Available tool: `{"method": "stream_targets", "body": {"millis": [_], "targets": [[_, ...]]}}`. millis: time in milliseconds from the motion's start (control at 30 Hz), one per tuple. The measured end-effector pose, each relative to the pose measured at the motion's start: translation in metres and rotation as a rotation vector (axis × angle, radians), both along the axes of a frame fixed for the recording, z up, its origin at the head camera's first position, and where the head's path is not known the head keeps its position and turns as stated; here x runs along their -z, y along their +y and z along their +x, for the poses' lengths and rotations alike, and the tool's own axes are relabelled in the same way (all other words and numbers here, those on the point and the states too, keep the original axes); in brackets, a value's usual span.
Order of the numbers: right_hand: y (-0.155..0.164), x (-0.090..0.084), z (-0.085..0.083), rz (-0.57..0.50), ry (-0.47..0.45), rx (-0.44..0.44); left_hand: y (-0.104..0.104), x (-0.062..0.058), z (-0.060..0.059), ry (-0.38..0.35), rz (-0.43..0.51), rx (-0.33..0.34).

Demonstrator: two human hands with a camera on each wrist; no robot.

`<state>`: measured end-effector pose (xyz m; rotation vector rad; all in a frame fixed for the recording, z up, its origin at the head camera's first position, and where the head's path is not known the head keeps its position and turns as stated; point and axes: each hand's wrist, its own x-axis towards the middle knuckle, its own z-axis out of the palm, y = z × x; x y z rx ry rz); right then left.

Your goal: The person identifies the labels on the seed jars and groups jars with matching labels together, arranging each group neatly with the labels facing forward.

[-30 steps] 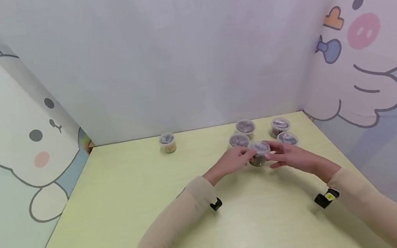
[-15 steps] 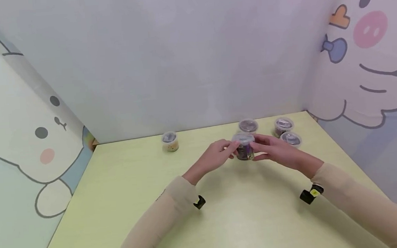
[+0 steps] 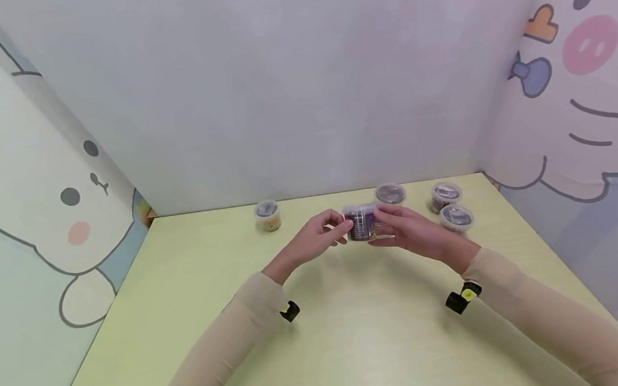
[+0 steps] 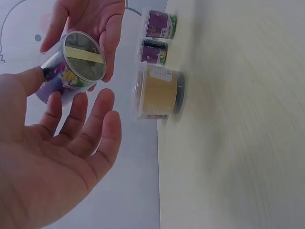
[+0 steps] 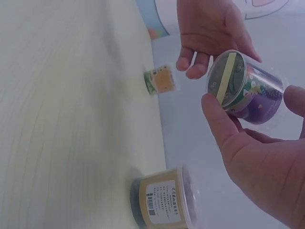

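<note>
Both hands hold a clear lidded plastic tub (image 3: 362, 225) with a purple printed label, raised above the table. My left hand (image 3: 317, 237) has its thumb on the label and fingertips against the side. My right hand (image 3: 411, 231) grips the tub from the other side, thumb near the lid and a finger at the base. In the left wrist view the tub (image 4: 55, 81) shows its underside, dark contents and a pale yellow strip across it. The right wrist view shows the same strip on the tub's (image 5: 264, 102) base.
Behind the hands stands a lidded tub (image 3: 390, 194). Two more, a back tub (image 3: 446, 194) and a front tub (image 3: 457, 218), sit at right. An orange-labelled tub (image 3: 268, 218) is at back left. Printed curtains (image 3: 281, 99) border the pale yellow table (image 3: 373, 344).
Both hands have lifted the tub and carried it left, away from the right-hand group. It has been turned so its label text faces the head camera. The head view has shifted slightly.
</note>
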<state>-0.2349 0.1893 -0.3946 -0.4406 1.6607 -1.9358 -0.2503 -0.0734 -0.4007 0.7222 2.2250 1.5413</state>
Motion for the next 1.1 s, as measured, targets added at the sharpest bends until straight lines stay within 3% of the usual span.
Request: {"method": "stream_targets", "body": {"millis": [133,367,633,900,1100], "targets": [[-0.005,0.002,-0.002,0.017,0.018,-0.034,-0.009,0.0,-0.006,-0.093,-0.024,0.063],[-0.01,0.002,-0.006,0.045,-0.03,-0.013,-0.022,-0.001,-0.016,-0.144,-0.081,0.169],[-0.022,0.002,-0.012,0.061,-0.005,-0.004,-0.028,-0.007,-0.019,-0.133,-0.087,0.15],[-0.033,0.001,-0.014,0.06,-0.016,-0.014,-0.037,-0.002,-0.021,-0.22,-0.05,0.105],[-0.038,0.001,-0.018,0.069,-0.059,0.003,-0.04,-0.001,-0.019,-0.242,-0.051,0.088]]}}
